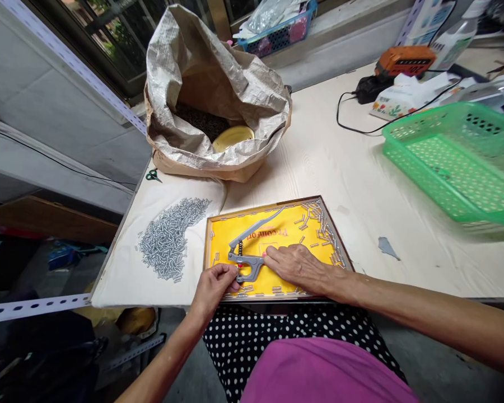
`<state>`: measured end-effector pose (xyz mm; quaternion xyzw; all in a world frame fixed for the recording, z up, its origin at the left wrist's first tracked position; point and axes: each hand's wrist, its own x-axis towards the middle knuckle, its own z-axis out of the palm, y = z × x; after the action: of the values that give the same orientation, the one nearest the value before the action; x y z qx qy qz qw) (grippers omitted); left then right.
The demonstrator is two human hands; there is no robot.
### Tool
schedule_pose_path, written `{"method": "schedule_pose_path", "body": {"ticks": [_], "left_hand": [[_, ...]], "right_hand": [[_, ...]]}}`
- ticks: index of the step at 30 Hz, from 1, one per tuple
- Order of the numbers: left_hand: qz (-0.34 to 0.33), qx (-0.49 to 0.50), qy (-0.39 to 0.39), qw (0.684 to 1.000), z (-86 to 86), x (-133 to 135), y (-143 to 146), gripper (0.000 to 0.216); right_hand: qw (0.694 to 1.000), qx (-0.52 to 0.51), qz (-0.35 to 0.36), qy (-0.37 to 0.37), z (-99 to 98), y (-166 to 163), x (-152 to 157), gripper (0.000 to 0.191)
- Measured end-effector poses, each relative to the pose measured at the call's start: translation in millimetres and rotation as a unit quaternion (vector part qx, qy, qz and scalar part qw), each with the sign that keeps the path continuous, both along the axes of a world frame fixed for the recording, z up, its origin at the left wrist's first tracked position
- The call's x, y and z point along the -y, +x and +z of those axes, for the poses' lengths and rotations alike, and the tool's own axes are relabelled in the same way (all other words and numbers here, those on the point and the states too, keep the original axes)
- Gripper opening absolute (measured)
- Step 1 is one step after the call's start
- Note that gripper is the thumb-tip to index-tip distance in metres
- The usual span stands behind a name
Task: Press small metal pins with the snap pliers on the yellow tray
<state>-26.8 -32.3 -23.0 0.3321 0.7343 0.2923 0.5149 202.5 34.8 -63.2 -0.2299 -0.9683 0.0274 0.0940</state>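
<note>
Grey snap pliers (pixel 248 262) with a long lever handle and a dark coil spring rest over a shallow tray (pixel 346 258) with a yellow bottom. My right hand (pixel 298 266) is closed at the right end of the pliers, its curled fingers partly hidden. My left hand (pixel 218 282) is closed in a pinch at the left jaw; whatever is between its fingertips is too small to make out. Small metal pieces (pixel 319 218), like short springs or pins, lie along the tray's edges, most thickly at the right side.
Left of the tray a pile of small metal pieces (pixel 168 240) lies on white cloth (pixel 121 263). Behind stand an open woven sack (pixel 256 95) with a yellow bowl (pixel 234 137) inside and green-handled scissors (pixel 152 174). At right are a green basket (pixel 445 196) and an orange battery (pixel 405 60).
</note>
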Motion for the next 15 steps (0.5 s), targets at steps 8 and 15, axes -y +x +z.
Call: {"method": "schedule_pose_path", "body": {"ticks": [8,15], "left_hand": [[-0.038,-0.083,0.039,0.995,-2.8,-2.4,4.9,0.044],[-0.013,-0.039,-0.001,0.999,1.8,-0.2,2.4,0.047]], "right_hand": [[0.999,0.014,-0.009,-0.048,2.2,0.4,0.3,0.018],[0.999,0.008,-0.006,-0.048,6.6,0.6,-1.6,0.02]]}}
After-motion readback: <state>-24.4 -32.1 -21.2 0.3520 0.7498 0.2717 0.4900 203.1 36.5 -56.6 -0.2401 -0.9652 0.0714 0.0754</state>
